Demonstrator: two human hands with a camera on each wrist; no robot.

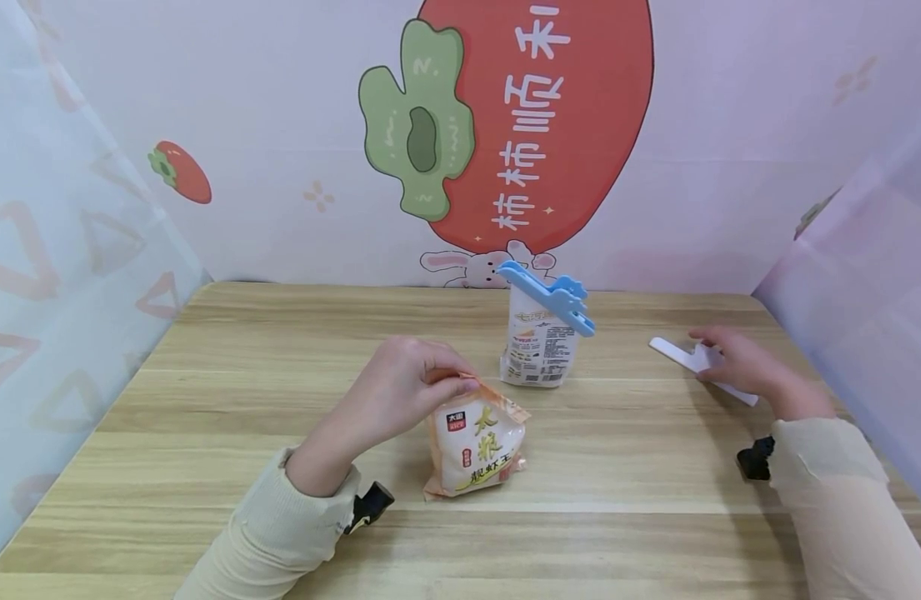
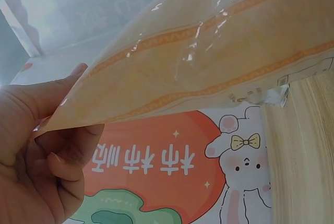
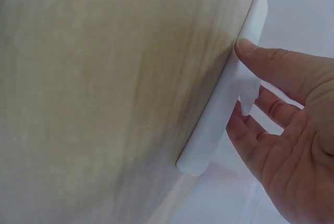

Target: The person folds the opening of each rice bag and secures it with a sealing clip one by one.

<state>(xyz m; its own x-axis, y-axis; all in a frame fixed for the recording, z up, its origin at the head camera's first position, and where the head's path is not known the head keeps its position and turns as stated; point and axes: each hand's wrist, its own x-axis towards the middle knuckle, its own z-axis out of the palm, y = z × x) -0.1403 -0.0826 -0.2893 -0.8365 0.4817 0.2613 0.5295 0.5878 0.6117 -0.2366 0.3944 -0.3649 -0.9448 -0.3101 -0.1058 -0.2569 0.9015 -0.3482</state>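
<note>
My left hand point(image 1: 396, 396) pinches the top edge of a small orange-and-white rice bag point(image 1: 468, 454) between thumb and fingers. The bag stands tilted on the table, its printed front turned toward the head camera. From the left wrist view, the pale back of the bag point(image 2: 188, 62) with orange stripes rises out of the pinch. Over at the right, my right hand point(image 1: 753, 367) holds a long white bag clip point(image 1: 673, 354) by its middle. In the right wrist view the thumb presses one face of the clip point(image 3: 214, 119) while the fingers reach round its hooked side.
Behind the rice bag stands a white printed bag point(image 1: 535, 350) with a blue bag clip point(image 1: 550, 296) across its top. The wooden table point(image 1: 265, 358) ends at a patterned cloth wall point(image 1: 280, 217) at the back, with more cloth on both sides.
</note>
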